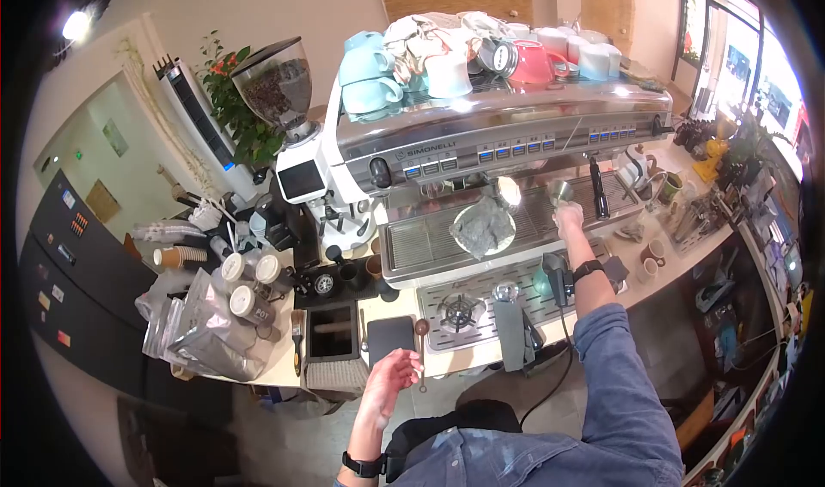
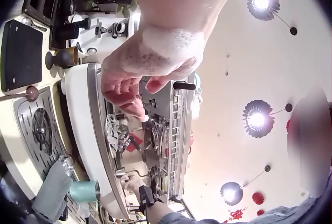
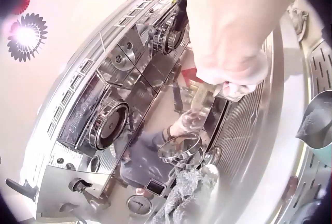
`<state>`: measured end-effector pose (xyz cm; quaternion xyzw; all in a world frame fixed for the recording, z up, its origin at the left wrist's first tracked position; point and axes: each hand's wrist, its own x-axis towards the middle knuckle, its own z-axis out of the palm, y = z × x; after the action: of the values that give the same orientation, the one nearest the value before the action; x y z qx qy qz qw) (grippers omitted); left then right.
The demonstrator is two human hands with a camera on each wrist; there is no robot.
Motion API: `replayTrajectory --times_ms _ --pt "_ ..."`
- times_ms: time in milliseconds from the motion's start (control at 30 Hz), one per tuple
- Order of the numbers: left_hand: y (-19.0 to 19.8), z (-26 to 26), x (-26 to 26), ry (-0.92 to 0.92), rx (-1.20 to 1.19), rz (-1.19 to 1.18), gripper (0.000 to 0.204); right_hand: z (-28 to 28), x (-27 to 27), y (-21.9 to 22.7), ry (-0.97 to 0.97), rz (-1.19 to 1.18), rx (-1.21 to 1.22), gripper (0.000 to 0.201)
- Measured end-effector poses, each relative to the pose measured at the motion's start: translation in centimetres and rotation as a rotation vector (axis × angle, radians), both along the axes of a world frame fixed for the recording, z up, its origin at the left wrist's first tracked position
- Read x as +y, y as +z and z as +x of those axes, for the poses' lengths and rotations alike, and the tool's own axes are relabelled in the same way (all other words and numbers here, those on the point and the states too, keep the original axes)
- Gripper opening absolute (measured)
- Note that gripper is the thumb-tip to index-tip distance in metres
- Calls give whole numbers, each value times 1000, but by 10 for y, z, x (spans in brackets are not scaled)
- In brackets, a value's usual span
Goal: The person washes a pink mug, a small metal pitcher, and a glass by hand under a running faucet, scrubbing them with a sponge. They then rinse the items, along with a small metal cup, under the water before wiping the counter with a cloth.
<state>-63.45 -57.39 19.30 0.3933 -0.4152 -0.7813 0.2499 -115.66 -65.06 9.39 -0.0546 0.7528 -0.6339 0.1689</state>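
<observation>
My right hand (image 1: 567,218) reaches over the drip tray (image 1: 533,229) of the coffee machine, its fingers curled round a small metal cup (image 1: 560,191). In the right wrist view the same hand (image 3: 233,73) hides much of that cup. A grey cloth (image 1: 483,226) lies bunched over a pale round thing on the tray, left of this hand. Nothing is in my left hand (image 1: 391,382), which hangs in front of the counter with loosely bent fingers, near a wooden-headed tool (image 1: 422,326). The left wrist view shows this hand (image 2: 124,86) empty too.
A black portafilter handle (image 1: 599,188) stands right of my right hand. On the counter are a teal pitcher (image 1: 542,283), a hanging grey cloth (image 1: 514,337), a black mat (image 1: 391,339) and lidded cups (image 1: 251,303). A grinder (image 1: 301,169) stands left of the machine.
</observation>
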Motion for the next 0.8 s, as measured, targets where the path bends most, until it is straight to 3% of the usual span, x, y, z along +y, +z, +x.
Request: replayTrajectory --times_ms 33,233,333,400,500,600,800 --pt "-1 -1 2 -12 -2 5 34 -5 -1 -10 -19 -7 52 25" --pt "-7 -18 -1 -135 3 16 33 60 44 25 147 -103 108 13" --pt "-12 -28 -1 -239 7 5 33 98 83 37 228 7 345 11" --pt "-16 -38 -4 -327 2 -6 33 140 121 72 329 -59 229 13" --pt "-25 -49 -3 -439 49 21 33 186 168 83 347 12 380 16" --pt "-28 -53 5 -592 62 61 31 233 215 79 314 168 468 20" --pt "-38 -49 22 -926 87 -4 32 373 299 99 121 202 236 19"
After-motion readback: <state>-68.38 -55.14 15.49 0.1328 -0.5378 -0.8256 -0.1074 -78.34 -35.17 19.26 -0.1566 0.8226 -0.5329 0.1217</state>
